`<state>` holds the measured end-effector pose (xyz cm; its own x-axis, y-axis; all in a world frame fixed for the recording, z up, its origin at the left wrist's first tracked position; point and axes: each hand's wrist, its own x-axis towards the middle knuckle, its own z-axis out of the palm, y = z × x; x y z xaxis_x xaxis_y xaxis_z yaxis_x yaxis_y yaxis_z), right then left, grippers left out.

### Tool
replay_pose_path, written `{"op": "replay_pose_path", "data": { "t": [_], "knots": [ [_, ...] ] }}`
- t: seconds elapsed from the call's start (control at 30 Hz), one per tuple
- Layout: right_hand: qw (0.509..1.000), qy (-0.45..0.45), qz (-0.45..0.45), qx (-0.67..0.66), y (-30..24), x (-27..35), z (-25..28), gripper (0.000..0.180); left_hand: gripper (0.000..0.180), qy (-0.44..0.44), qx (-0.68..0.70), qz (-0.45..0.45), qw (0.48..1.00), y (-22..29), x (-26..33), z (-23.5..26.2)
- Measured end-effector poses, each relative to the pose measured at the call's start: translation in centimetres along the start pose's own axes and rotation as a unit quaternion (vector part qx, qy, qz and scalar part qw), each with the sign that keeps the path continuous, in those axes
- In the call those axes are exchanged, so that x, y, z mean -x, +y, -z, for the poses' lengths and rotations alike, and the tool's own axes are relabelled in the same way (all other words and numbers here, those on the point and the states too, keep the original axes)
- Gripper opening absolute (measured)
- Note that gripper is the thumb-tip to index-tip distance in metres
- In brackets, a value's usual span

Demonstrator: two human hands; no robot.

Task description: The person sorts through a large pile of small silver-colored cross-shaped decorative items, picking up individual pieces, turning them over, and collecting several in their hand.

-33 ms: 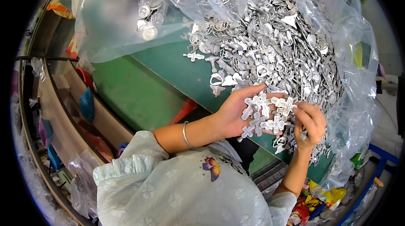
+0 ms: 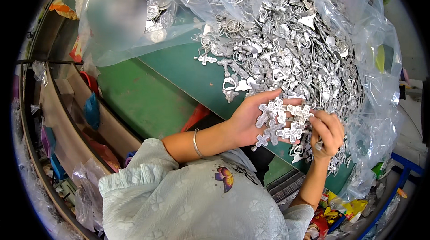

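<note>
Palm up, my left hand (image 2: 245,123) carries several silver-grey metal cross pendants (image 2: 271,129) spread over the palm and fingers. My right hand (image 2: 329,133) is closed in a pinch at the edge of a paler cross pendant (image 2: 301,113), which lies over the left fingertips. Behind and beneath both hands spreads a large heap of grey metal pendants (image 2: 286,56) of mixed shapes, with some rings and discs among them. A single loose cross pendant (image 2: 206,59) rests at the heap's left edge. The crosses hide part of my left fingers.
The heap lies on a green tabletop (image 2: 161,72), with clear plastic sheeting (image 2: 376,105) around it. At the left stands a brown-sided shelf or bin (image 2: 76,119) holding coloured items. Yellow and red wrappers (image 2: 336,208) lie by a blue frame (image 2: 394,181) at lower right.
My right hand has shifted slightly left, and the paler cross pendant at its fingertips has moved a little with it. The left hand stays nearly still.
</note>
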<state>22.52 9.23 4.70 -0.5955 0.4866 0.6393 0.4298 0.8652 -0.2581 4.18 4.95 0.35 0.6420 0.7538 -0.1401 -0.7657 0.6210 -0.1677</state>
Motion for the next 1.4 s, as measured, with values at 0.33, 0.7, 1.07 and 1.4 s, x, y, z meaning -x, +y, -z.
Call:
{"op": "replay_pose_path", "data": {
  "t": [0.33, 0.7, 1.07, 1.4],
  "knots": [
    [0.996, 0.058, 0.061, 0.043, -0.1, 1.7, -0.1, 0.014, 0.061, -0.032, 0.001, 0.01, 0.999, -0.4, 0.4, -0.6],
    [0.995, 0.063, 0.057, 0.048, -0.1, 2.4, -0.3, 0.014, 0.061, -0.027, -0.022, 0.005, 0.999, -0.3, 0.6, -0.5],
    [0.825, 0.126, -0.47, -0.288, -3.1, 1.8, 0.6, 0.012, 0.063, -0.03, -0.02, 0.007, 0.999, -0.1, 0.5, -0.8],
    [0.772, 0.067, -0.517, -0.364, -4.1, 0.5, 1.2, 0.015, 0.065, -0.038, -0.012, 0.012, 0.999, -0.2, 0.3, -1.1]
  ]
}}
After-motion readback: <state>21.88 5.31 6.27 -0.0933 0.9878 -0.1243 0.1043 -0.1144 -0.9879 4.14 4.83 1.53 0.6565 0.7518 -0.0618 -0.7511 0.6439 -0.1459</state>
